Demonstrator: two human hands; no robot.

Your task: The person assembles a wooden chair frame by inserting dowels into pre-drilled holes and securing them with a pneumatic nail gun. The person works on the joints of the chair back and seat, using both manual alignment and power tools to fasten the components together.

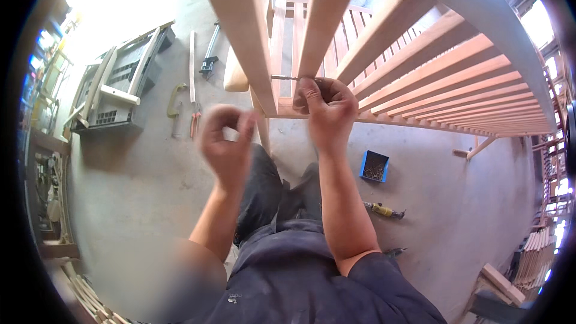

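Observation:
In front of me stands a slatted wooden bench back point(327, 18) with a broad curved rail. My right hand point(329, 105) is closed, thumb and fingers pinching a thin metal rod point(282, 77) that lies level across the gap between two slats. The rod's left end reaches the edge of the wide slat point(243, 30); whether it enters the wood cannot be seen. To the left, my left hand point(227, 141) hangs below that slat, apart from the wood. Its fingers look curled but are smeared by motion, and nothing in them can be made out.
A blue bin point(374, 166) of small metal fasteners sits on the floor at right, near a yellow power tool point(384, 210). At left lie a bar clamp point(209, 54), a C-clamp point(175, 101), red-handled pliers point(195, 123), a wooden strip point(192, 69) and a dark crate point(114, 120).

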